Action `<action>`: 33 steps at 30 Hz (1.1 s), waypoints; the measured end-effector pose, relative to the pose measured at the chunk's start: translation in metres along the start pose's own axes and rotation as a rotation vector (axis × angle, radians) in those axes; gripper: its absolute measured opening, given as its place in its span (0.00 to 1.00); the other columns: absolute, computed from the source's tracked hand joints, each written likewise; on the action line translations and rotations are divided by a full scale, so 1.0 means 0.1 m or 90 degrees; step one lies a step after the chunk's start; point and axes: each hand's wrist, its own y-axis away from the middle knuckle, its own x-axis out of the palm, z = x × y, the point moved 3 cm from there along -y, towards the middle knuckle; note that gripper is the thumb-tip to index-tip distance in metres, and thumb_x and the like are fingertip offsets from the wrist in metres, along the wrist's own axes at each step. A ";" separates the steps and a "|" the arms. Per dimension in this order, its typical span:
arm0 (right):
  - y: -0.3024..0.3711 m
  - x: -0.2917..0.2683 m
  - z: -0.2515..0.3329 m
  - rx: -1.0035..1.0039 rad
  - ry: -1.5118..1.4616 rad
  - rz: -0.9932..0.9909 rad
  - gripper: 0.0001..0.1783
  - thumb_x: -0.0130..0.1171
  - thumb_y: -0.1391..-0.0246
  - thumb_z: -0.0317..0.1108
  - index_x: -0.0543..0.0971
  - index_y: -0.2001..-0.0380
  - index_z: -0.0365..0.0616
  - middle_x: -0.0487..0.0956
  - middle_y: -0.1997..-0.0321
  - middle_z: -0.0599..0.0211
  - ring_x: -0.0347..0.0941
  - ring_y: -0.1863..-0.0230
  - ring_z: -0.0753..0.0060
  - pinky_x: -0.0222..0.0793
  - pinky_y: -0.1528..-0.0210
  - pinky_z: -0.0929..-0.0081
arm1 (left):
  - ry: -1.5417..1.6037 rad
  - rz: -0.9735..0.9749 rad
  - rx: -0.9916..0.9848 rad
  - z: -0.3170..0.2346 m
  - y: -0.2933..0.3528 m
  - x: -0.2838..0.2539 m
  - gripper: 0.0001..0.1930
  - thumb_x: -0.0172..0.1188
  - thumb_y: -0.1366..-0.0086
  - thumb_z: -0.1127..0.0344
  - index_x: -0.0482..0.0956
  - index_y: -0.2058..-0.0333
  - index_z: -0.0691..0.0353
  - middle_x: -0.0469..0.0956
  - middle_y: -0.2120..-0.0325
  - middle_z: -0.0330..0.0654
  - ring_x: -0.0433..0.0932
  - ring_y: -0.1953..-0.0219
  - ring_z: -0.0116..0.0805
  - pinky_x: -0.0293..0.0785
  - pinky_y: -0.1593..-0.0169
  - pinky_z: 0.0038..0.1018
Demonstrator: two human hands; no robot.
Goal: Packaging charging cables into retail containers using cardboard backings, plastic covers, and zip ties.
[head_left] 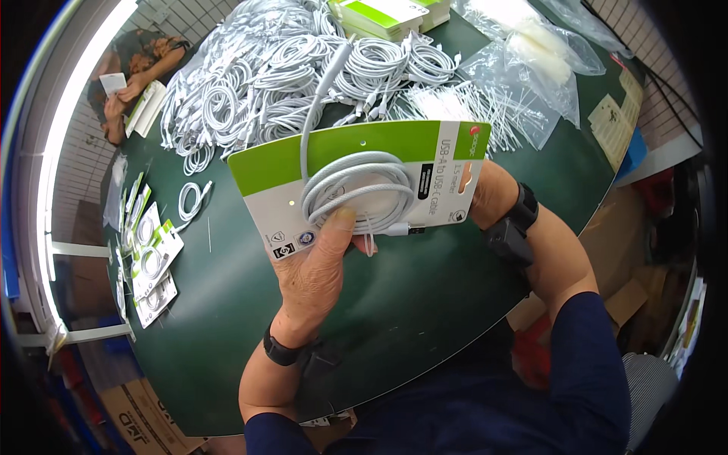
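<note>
My left hand (312, 277) grips a green-and-white packaging card (262, 178), tilted above the table. Its thumb presses a coiled light-grey USB cable (394, 173) against the card's front. One connector end points right along the bottom of the coil; the other end of the cable stands up past the card's top edge. A thin white cable tie (369, 243) loops below the coil at the card's lower edge. At the card's right end is my right hand (491, 193); its fingers are hidden behind the card.
A large heap of coiled cables (258, 83) covers the back of the green table (425, 303). Loose white ties (493, 114), clear plastic bags (531, 53) and stacked cards (379, 19) lie behind. Carded cables (152, 262) sit at left. Another person's hands (125, 95) hold a card far left.
</note>
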 end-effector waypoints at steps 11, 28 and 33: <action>-0.51 0.41 0.42 -0.540 0.553 0.071 0.19 0.70 0.49 0.42 0.76 0.64 0.40 0.75 0.66 0.67 0.74 0.67 0.71 0.70 0.64 0.72 | -0.001 -0.036 -0.054 -0.08 -0.02 -0.02 0.18 0.65 0.33 0.77 0.76 0.46 0.70 0.83 0.58 0.48 0.84 0.62 0.33 0.85 0.70 0.25; -0.40 0.52 0.42 -0.115 0.061 0.108 0.08 0.57 0.29 0.30 0.72 0.64 0.38 0.76 0.65 0.64 0.71 0.71 0.81 0.69 0.67 0.80 | 0.011 0.058 -0.014 0.19 -0.06 -0.21 0.06 0.63 0.32 0.76 0.80 0.71 0.65 0.81 0.64 0.45 0.81 0.62 0.33 0.81 0.52 0.28; -0.25 0.72 0.59 -0.141 0.242 0.135 0.06 0.57 0.30 0.26 0.72 0.64 0.37 0.76 0.65 0.64 0.70 0.71 0.81 0.69 0.66 0.81 | -0.178 0.082 0.093 0.12 -0.13 -0.29 0.06 0.64 0.32 0.76 0.80 0.70 0.65 0.82 0.64 0.46 0.81 0.63 0.32 0.81 0.53 0.27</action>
